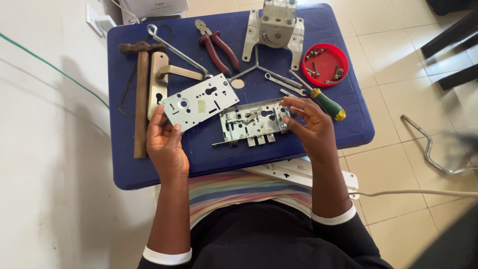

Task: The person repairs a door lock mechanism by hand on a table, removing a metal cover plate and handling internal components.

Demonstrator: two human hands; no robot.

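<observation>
Two hands I count: left hand [167,144] pinches one cover plate [200,102], right hand [311,124] grips one open lock body [251,122]. Beyond lie one hammer [141,94], one pair of pliers [215,46] and one red lid [326,64] (screws inside, too small to count).

Left hand [165,144] lifts a metal cover plate [200,102] while right hand [309,122] steadies the open lock case [251,123] on a blue table [318,30]

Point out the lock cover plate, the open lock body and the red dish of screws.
lock cover plate [199,101], head view, flat middle.
open lock body [251,123], head view, exposed mechanism.
red dish [326,78], head view, bare floor.
</observation>
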